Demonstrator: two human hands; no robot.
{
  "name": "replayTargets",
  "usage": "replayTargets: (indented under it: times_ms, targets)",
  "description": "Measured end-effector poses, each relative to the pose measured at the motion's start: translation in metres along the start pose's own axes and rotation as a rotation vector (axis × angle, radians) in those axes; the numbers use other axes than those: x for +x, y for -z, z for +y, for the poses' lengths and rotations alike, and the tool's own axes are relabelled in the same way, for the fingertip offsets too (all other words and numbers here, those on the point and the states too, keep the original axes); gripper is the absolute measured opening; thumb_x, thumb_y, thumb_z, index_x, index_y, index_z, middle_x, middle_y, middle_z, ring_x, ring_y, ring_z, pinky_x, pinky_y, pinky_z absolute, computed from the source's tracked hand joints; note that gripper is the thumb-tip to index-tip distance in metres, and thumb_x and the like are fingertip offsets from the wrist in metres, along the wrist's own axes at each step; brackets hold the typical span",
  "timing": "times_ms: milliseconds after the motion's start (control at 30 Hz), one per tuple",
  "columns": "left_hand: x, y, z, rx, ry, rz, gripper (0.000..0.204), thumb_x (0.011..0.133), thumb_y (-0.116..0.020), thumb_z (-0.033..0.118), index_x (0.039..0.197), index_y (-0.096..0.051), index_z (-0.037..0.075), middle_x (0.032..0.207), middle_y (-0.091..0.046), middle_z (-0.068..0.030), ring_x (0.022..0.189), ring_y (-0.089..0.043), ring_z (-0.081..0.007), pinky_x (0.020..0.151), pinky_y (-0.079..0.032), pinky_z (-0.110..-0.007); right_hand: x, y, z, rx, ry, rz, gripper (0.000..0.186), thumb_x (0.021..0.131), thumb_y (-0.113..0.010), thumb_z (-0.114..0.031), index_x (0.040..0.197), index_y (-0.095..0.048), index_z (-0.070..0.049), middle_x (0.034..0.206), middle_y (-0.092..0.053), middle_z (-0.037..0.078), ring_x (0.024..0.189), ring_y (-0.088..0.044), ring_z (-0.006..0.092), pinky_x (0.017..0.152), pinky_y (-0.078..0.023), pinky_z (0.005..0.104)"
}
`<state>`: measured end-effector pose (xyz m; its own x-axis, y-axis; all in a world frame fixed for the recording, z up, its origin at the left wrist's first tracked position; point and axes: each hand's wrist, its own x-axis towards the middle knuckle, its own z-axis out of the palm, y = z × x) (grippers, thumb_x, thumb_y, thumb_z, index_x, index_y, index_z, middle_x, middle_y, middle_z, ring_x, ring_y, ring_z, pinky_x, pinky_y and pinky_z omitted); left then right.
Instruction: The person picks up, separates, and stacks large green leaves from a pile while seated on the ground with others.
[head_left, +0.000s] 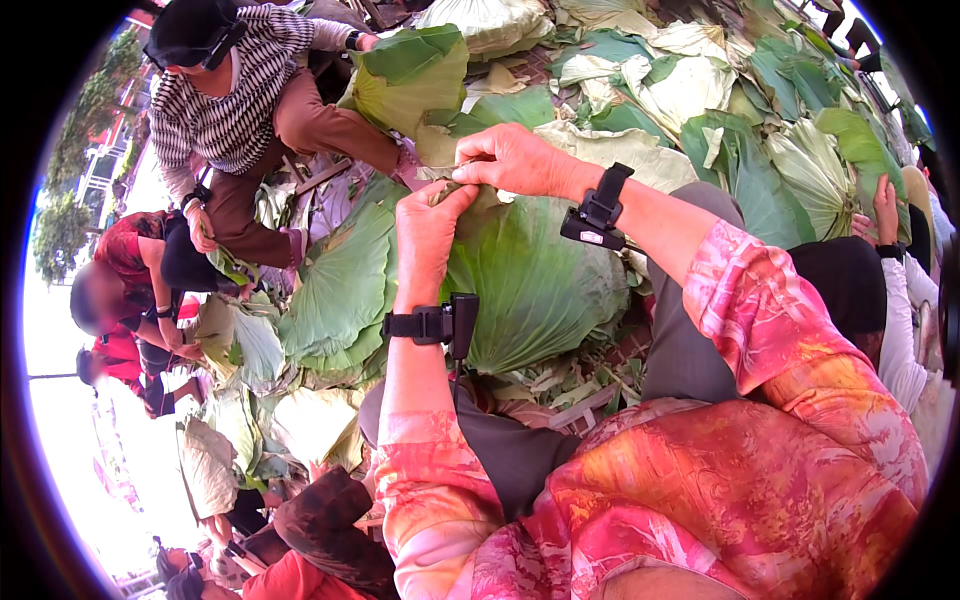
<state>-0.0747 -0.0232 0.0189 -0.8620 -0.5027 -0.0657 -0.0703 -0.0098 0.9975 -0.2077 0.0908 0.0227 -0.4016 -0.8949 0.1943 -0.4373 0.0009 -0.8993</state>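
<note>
My right hand [522, 162] and my left hand [425, 232] meet at the middle of the view, fingertips close together. Both are pinched closed on the brownish, curled edge of a leaf [452, 190]. Just below my hands spreads a large green lotus leaf [540, 285], its ribs fanning out over my lap. Whether the pinched edge belongs to this same leaf, I cannot tell. To the left of my left forearm lies a stack of green lotus leaves [345, 280].
Many green and pale dried lotus leaves [690, 90] cover the ground ahead and right. A seated co-worker [235, 95] at the upper left holds up a leaf [415, 80]. Other people sit along the left and right sides. Leaf scraps [580, 385] lie by my legs.
</note>
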Motion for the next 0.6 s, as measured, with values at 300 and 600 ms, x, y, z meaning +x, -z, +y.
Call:
replayTargets:
  times_ms: [300, 600]
  targets:
    - [0.001, -0.004, -0.005, 0.101, -0.176, 0.049, 0.009, 0.08, -0.068, 0.008, 0.082, -0.068, -0.001, 0.068, -0.057, 0.0062, 0.061, -0.044, -0.0025, 0.054, -0.036, -0.02, 0.002, -0.003, 0.004, 0.343, -0.293, -0.009, 0.02, 0.089, -0.062, -0.022, 0.078, -0.061, -0.006, 0.064, -0.054, -0.003, 0.054, -0.05, 0.0054, 0.052, -0.043, 0.0221]
    - [-0.003, 0.004, 0.006, -0.085, -0.016, -0.002, 0.01, 0.079, -0.069, 0.008, 0.086, -0.068, 0.001, 0.074, -0.062, 0.0038, 0.063, -0.05, -0.0032, 0.057, -0.04, -0.02, -0.001, 0.011, 0.001, 0.409, -0.249, -0.112, 0.014, 0.087, -0.061, -0.017, 0.083, -0.06, -0.004, 0.068, -0.057, -0.002, 0.058, -0.055, 0.006, 0.056, -0.046, 0.0224]
